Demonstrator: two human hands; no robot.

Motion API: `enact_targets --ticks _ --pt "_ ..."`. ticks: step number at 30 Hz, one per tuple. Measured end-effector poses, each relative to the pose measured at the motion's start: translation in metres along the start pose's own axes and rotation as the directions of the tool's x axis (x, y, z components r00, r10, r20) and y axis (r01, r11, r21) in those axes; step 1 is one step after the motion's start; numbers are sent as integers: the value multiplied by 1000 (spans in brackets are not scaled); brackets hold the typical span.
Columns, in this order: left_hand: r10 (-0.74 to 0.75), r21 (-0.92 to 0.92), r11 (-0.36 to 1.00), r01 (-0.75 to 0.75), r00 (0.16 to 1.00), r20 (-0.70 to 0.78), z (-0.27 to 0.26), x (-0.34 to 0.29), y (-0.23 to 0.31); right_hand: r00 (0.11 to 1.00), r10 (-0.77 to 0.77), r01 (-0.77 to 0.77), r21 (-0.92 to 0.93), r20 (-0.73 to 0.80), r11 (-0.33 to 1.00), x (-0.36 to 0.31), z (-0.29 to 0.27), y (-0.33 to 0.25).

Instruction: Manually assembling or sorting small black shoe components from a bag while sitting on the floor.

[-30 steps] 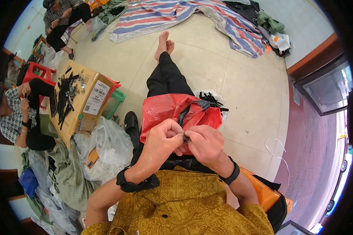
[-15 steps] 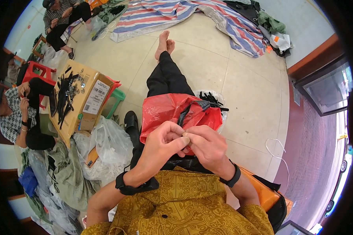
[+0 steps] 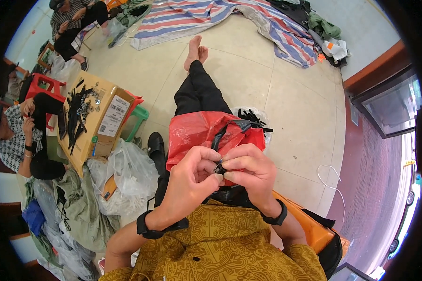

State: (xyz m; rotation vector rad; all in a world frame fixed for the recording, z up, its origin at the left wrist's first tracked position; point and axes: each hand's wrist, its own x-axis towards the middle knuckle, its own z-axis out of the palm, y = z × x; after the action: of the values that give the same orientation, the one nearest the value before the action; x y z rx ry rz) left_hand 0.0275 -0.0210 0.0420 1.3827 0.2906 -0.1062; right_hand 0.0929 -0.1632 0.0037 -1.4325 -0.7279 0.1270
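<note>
Because the dark piece is so small, I probably need fingertips: my left hand curls its thumb and fingers around it, my right hand pinches it, both over the red plastic's near edge. Glossy and creased, that plastic drapes my lap, perhaps as cover; slim black strips lie just past its far right corner.

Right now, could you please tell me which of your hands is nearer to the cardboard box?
Left. The left hand is to the right of the cardboard box; the right hand is farther right, beyond the left hand.
</note>
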Motion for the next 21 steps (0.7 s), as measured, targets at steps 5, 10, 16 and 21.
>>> enact_targets --ticks 5,10,16,21 --pt "65 67 996 -64 998 -17 1 -3 -5 999 51 -51 25 -13 998 2 1 -4" --pt "115 63 992 -111 992 -54 7 -7 -9 1000 -11 12 -20 5 1000 1 -2 -7" --pt "179 112 979 -170 980 -83 10 -11 -11 989 -145 145 -23 5 989 3 -1 -3" --pt "337 323 899 -294 938 -84 12 -13 -14 989 -151 151 0 3 989 4 -1 -4"
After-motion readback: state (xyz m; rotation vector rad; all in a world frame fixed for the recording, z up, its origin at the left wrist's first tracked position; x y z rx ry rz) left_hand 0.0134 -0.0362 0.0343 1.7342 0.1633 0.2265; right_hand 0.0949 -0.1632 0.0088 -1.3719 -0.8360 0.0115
